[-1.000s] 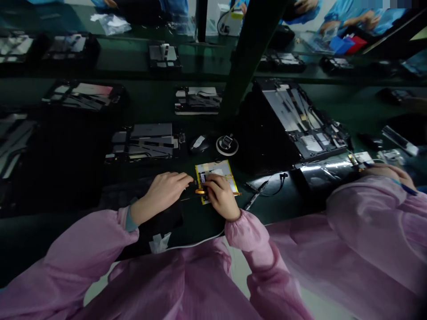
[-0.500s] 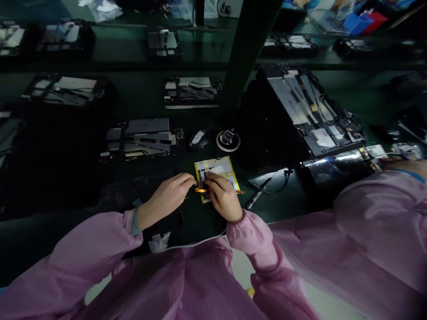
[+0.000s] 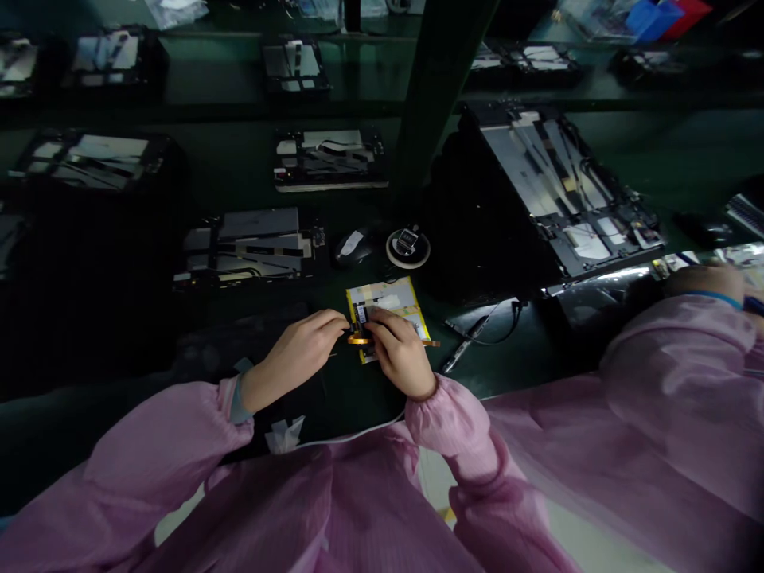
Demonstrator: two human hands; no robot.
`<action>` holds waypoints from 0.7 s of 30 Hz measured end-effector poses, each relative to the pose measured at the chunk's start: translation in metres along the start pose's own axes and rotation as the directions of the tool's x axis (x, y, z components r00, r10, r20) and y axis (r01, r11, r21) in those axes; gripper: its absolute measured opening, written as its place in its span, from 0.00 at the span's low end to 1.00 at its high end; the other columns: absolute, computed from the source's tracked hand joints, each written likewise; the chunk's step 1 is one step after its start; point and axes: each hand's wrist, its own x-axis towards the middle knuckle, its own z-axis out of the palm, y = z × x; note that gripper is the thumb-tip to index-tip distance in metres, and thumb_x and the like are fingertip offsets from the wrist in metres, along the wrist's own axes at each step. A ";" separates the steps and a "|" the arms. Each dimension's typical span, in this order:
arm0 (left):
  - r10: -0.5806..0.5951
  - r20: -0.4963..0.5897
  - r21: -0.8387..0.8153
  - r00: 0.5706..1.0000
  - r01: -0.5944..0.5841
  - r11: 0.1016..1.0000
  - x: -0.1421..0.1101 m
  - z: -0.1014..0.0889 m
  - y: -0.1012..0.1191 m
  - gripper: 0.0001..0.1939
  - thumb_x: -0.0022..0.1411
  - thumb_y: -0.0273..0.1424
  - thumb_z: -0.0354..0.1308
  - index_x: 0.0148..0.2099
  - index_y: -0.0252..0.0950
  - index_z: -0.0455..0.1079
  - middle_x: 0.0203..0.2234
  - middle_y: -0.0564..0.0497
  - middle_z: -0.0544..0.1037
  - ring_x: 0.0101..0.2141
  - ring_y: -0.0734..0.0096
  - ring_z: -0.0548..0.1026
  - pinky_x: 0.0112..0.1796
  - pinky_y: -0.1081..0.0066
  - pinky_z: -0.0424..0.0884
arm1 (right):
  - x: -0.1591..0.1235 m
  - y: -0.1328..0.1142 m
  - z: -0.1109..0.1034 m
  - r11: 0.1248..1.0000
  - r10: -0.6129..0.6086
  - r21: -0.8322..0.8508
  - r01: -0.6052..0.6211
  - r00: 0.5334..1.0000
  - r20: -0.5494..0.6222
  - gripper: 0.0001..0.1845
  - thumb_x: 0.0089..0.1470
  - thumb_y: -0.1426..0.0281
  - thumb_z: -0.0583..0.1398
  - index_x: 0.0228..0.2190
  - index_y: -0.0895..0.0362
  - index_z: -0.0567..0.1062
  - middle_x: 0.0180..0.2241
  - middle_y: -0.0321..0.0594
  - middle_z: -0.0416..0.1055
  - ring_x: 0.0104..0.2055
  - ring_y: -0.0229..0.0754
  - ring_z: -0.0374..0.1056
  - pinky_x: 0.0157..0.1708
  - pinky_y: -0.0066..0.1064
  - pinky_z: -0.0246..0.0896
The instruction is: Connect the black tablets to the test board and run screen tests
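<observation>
A flat grey battery pack with yellow edges (image 3: 404, 296) lies on the dark bench in front of me. Across it runs an orange flex cable (image 3: 359, 340), its brown end poking out to the right beneath my fingers. My right hand (image 3: 401, 354) is closed over the pack, thumb and fingers pressed on the cable near a small black part with a white label (image 3: 361, 315). At the pack's left edge my left hand (image 3: 304, 348) pinches its fingertips together, beside the cable's looped end. What sits between those fingertips is too small and hidden to name.
A pen-like tool (image 3: 465, 344) with a cable lies to the right. Behind the pack are a round dish (image 3: 408, 248) and a dark mouse-shaped item (image 3: 353, 247). Opened device housings (image 3: 256, 247) are stacked left and right (image 3: 567, 191). A co-worker's sleeve (image 3: 674, 342) reaches in at right.
The view has shifted slightly, and the housings on the shelves sit a little differently in it. Both my hands stay at the battery pack almost unmoved. The co-worker's hand at right has moved.
</observation>
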 end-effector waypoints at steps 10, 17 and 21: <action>-0.019 -0.018 -0.054 1.000 0.018 0.998 -0.001 0.002 0.003 0.13 0.68 0.23 0.46 0.49 0.32 0.69 0.45 0.45 0.75 0.45 0.66 0.74 0.48 0.65 0.73 | 0.001 -0.002 -0.001 1.000 0.008 0.000 -0.008 1.000 0.013 0.18 0.59 0.77 0.52 0.48 0.56 0.74 0.51 0.48 0.70 0.58 0.49 0.62 0.53 0.44 0.63; -0.034 -0.001 -0.079 0.999 0.034 0.996 0.003 0.005 0.006 0.15 0.66 0.20 0.45 0.50 0.32 0.68 0.46 0.45 0.74 0.46 0.68 0.74 0.47 0.67 0.74 | 0.002 -0.004 -0.004 0.997 -0.035 -0.064 0.037 0.999 0.037 0.16 0.60 0.72 0.54 0.48 0.55 0.75 0.51 0.48 0.70 0.60 0.52 0.60 0.53 0.46 0.61; -0.050 0.001 -0.089 0.999 0.049 0.995 0.003 0.005 0.007 0.14 0.65 0.19 0.46 0.49 0.31 0.68 0.45 0.45 0.75 0.45 0.67 0.74 0.47 0.68 0.73 | 0.002 -0.008 -0.005 0.994 -0.037 -0.099 0.043 0.997 0.068 0.16 0.60 0.71 0.55 0.48 0.55 0.75 0.51 0.48 0.70 0.60 0.52 0.59 0.53 0.46 0.60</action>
